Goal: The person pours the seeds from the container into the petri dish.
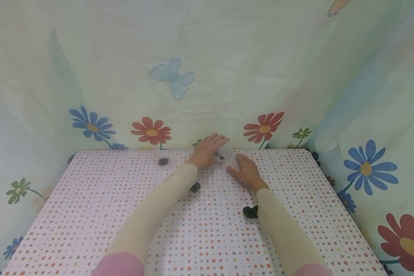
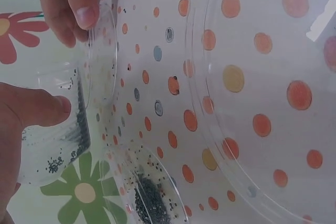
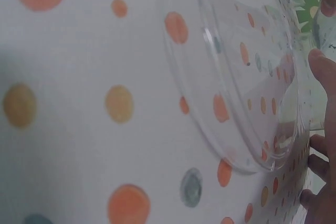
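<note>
Backdrop (image 1: 214,34): pale sheet, flowers and butterflies, twelve o'clock.
Counter (image 1: 200,234): dotted surface.
Large round dish (image 2: 195,66): clear, at six o'clock from the cup (image 2: 44,148).
Left hand (image 1: 208,150): twelve o'clock; grip clamped on the cup.
Right hand (image 1: 245,172): one o'clock; grip apart, thumb away from the fingers.
Small dish (image 2: 164,168): clear, eleven o'clock, near the far edge, bearing dark granules (image 2: 149,203).
Cup: clear, twelve o'clock, near the far edge, similar granules inside; lean cannot be told.
</note>
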The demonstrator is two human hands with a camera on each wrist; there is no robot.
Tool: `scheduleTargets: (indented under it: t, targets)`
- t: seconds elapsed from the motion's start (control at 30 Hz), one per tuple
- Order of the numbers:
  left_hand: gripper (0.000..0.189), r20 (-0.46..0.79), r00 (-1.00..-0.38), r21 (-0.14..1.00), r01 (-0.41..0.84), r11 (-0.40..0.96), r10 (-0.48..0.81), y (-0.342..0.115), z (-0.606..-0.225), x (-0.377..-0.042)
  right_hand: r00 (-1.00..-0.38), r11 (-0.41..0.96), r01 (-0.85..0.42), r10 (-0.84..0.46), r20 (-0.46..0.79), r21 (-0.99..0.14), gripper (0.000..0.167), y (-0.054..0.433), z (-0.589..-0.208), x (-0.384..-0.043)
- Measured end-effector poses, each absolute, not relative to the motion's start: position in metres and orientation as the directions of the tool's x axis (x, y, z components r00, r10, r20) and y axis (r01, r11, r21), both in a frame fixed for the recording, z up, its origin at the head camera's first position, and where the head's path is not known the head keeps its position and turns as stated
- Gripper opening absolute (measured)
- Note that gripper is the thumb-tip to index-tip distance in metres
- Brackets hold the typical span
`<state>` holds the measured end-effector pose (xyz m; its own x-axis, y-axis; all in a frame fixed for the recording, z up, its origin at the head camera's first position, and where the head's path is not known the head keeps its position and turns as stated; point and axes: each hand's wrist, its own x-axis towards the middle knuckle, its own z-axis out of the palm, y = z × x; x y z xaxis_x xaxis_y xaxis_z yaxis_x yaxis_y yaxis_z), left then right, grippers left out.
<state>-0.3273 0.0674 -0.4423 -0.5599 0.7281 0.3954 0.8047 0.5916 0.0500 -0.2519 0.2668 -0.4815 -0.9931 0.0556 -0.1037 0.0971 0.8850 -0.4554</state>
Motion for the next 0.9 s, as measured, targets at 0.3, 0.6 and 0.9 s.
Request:
scheduleTargets:
  t: [0.3, 0.6, 0.9]
  targets:
    - [0.084, 0.350, -0.579, 0.030, 0.793, 0.609, 0.736, 0.071, -0.437, -0.323, -0.995, 0.886, 0.086, 0.052, -0.087, -0.456, 0.085, 0.267, -0.484, -0.251]
    - [0.079, 0.345, -0.568, 0.019, 0.800, 0.599, 0.747, 0.076, -0.437, -0.319, -0.995, 0.876, 0.088, 0.051, -0.090, -0.475, 0.086, 0.269, -0.486, -0.251]
    - [0.073, 0.359, -0.527, -0.027, 0.819, 0.573, 0.770, 0.079, -0.438, -0.318, -0.995, 0.879, 0.083, 0.044, -0.092, -0.470, 0.086, 0.269, -0.487, -0.252]
